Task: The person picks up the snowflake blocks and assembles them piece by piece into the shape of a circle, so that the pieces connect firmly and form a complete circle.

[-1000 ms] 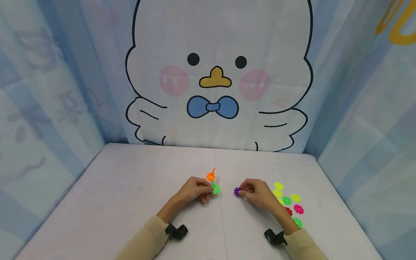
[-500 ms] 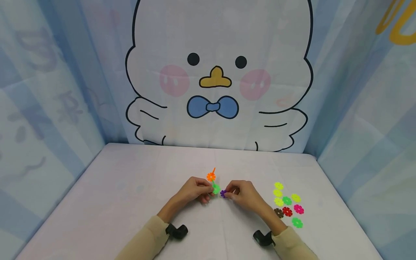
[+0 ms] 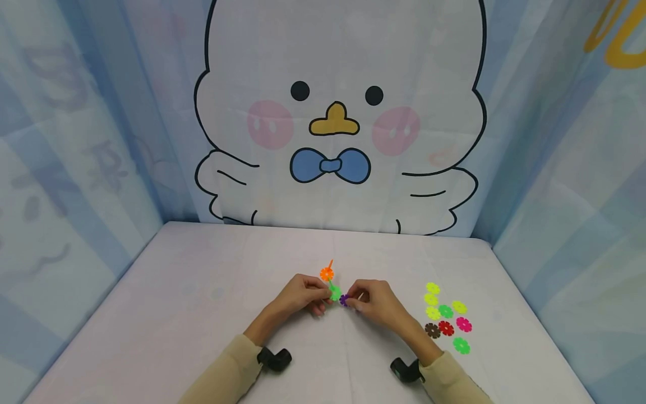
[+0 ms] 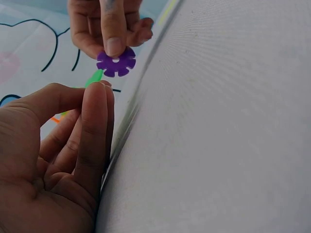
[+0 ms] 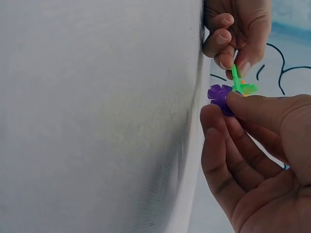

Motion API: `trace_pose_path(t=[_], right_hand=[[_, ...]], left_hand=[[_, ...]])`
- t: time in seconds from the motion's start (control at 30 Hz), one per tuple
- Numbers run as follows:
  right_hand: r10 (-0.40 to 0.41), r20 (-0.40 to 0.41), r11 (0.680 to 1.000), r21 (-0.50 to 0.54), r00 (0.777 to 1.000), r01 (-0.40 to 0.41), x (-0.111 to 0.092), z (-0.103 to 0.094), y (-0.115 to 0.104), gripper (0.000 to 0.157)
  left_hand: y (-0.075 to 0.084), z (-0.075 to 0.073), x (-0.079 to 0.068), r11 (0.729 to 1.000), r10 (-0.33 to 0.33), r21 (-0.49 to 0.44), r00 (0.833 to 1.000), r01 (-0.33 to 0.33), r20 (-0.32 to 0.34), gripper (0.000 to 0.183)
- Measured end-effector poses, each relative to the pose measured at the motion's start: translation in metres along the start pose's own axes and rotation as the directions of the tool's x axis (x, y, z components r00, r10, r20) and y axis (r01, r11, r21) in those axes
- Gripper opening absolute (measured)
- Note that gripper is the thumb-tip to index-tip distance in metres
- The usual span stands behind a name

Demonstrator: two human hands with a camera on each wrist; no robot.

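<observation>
My left hand (image 3: 304, 293) pinches a green notched plastic disc (image 3: 335, 293) between thumb and fingers. An orange notched disc (image 3: 327, 274) stands joined beyond it in a small chain, with some pieces edge-on. My right hand (image 3: 375, 300) pinches a purple notched disc (image 3: 344, 300) by its rim. In the left wrist view the purple disc (image 4: 116, 63) faces the camera, right above the green tip (image 4: 94, 77). From the right wrist, the purple disc (image 5: 221, 98) lies against or very near the green piece (image 5: 236, 80); whether their notches interlock I cannot tell.
Several loose notched discs lie on the white table (image 3: 212, 314) to the right: yellow (image 3: 433, 313), green (image 3: 461, 345), red (image 3: 446, 328), pink (image 3: 464, 325) and brown (image 3: 432, 330). A printed curtain (image 3: 333, 202) stands behind the table's far edge.
My right hand has moved left with the purple disc, bringing it up to the green disc and uncovering the brown disc on the table. My left hand has stayed nearly still.
</observation>
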State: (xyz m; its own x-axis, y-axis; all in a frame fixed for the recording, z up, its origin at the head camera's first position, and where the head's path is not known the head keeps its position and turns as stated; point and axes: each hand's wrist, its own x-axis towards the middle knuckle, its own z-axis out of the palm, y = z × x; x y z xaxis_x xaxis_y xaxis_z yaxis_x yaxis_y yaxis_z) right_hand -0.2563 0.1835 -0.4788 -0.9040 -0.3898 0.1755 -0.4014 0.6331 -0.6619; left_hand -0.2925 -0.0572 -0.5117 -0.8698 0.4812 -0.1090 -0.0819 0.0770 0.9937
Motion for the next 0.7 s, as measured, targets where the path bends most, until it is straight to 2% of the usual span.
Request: trace_pose_path(t=[0.3,0.47,0.7], right_hand=[[0.037,0.018,0.991,0.128,0.999,-0.039,0.0001,0.0009,-0.0030,0.004],[0.029,-0.003,0.992,0.126,1.000,-0.028,-0.0001,0.0017,-0.0039,0.005],[0.060,-0.047,0.993,0.102,0.997,-0.055,0.0010,0.0037,-0.0047,0.008]], left_hand=[[-0.0002,-0.0008,0.0001,1.000,0.005,-0.010,1.000,-0.005,-0.004,0.021],[-0.0001,-0.0006,0.0001,1.000,-0.004,-0.029,1.000,0.004,-0.015,0.020],[0.0011,-0.0009,-0.0003,0.999,-0.013,-0.036,0.999,0.011,-0.034,0.018]])
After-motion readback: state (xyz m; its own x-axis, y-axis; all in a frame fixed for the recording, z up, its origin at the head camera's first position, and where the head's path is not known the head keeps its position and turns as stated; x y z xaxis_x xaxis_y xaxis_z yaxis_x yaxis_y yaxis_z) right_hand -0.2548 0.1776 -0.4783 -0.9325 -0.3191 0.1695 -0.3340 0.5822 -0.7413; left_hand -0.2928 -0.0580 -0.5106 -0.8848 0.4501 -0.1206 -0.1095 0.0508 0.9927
